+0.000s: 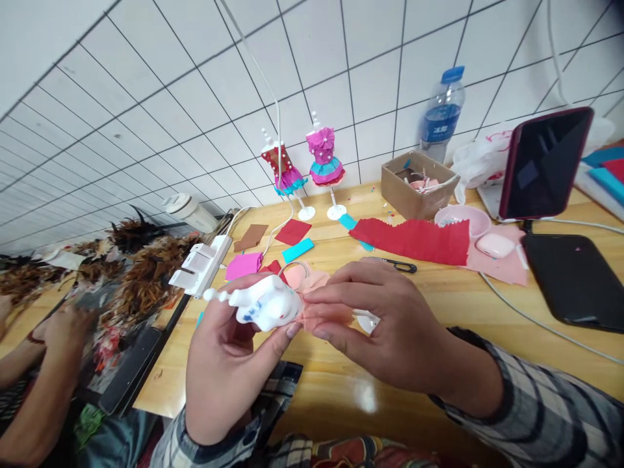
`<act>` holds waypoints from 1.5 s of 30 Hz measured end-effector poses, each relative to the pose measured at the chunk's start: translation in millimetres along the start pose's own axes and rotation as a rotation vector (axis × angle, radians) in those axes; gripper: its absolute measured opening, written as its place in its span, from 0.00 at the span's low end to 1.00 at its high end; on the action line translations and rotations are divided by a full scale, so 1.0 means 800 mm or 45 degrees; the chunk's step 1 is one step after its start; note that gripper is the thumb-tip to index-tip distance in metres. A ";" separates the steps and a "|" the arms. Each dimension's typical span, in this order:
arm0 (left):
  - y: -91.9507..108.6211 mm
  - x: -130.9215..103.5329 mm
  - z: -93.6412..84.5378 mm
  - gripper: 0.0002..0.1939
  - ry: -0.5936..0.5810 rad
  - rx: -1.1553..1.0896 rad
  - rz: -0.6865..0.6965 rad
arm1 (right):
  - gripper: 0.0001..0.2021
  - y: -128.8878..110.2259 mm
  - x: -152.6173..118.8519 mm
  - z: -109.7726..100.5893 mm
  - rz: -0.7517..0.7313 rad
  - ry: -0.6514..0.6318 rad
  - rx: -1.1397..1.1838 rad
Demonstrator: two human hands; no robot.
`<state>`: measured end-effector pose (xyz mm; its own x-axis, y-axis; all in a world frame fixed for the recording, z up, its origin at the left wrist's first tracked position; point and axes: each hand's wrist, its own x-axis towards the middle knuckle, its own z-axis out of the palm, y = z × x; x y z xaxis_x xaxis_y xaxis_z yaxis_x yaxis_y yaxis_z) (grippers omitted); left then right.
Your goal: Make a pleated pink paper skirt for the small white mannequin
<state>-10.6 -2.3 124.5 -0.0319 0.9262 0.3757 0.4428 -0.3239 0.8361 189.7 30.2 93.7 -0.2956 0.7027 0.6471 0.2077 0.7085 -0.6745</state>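
A small white mannequin point(270, 302) lies sideways above the table, its knobbed neck pointing left. My left hand point(227, 361) is closed around its body, with the thumb near its lower end. Peach crepe paper point(329, 316) wraps the mannequin's lower end. My right hand point(390, 325) pinches this paper between thumb and fingers. Past the right fingers shows part of the white stand base point(366, 321). On the table just behind my hands lie a peach paper piece point(314, 280) and a ring-shaped item point(295, 265), partly hidden.
Two dressed mannequins point(324, 159) stand by the tiled wall. Red crepe paper point(414, 240), black-handled snips point(402, 265), a cardboard box point(419, 185), a bottle point(442, 117), a propped phone point(546, 162) and a black phone point(575, 279) are right. Left are a power strip point(207, 263), feathers point(141, 286) and another person's arms point(61, 351).
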 end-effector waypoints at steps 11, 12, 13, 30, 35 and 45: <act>0.003 -0.003 0.005 0.25 -0.061 0.063 -0.043 | 0.07 0.002 -0.003 0.002 0.096 0.047 -0.037; 0.001 -0.003 0.004 0.25 -0.056 0.060 -0.050 | 0.09 0.002 -0.002 0.001 0.091 0.065 -0.042; 0.000 -0.003 0.003 0.25 -0.048 0.058 -0.048 | 0.11 0.002 -0.001 0.000 0.083 0.071 -0.053; -0.020 -0.007 -0.025 0.23 -0.200 0.225 0.492 | 0.03 -0.006 0.005 -0.007 -0.127 -0.077 0.028; -0.021 -0.009 -0.028 0.27 -0.179 0.171 0.493 | 0.06 -0.009 0.003 -0.008 -0.169 -0.091 -0.012; -0.020 -0.005 -0.036 0.24 -0.335 0.295 0.657 | 0.05 -0.005 0.000 -0.006 -0.203 -0.021 -0.081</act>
<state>-43.5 -6.6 121.3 0.4466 0.6877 0.5723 0.5264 -0.7192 0.4534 193.2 27.9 97.8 -0.3450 0.5803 0.7377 0.2152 0.8139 -0.5397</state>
